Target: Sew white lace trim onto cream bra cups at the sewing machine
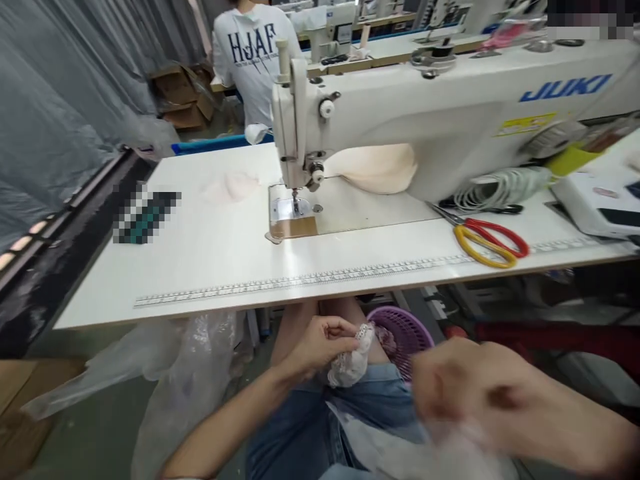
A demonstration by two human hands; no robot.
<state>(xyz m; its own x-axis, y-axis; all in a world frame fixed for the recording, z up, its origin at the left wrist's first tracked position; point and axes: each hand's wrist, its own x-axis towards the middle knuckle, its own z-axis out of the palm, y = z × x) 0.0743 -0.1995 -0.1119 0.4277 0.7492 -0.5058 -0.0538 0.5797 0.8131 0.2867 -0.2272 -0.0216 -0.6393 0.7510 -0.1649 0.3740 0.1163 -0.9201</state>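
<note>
Over my lap, my left hand pinches a bunched piece of white lace between thumb and fingers. My right hand is raised at the lower right, smeared by motion; its fingers look curled, but I cannot tell whether they grip anything. Whitish sheer fabric lies across my lap and runs below that hand, partly blurred. Just beyond the lace, a purple plastic basket stands under the table edge with some cloth in it.
A white sewing machine stands on the table, with beige cloth behind its needle. Scissors with red and yellow handles lie near a ruler strip along the front edge. Plastic bags hang at left. A person is beyond.
</note>
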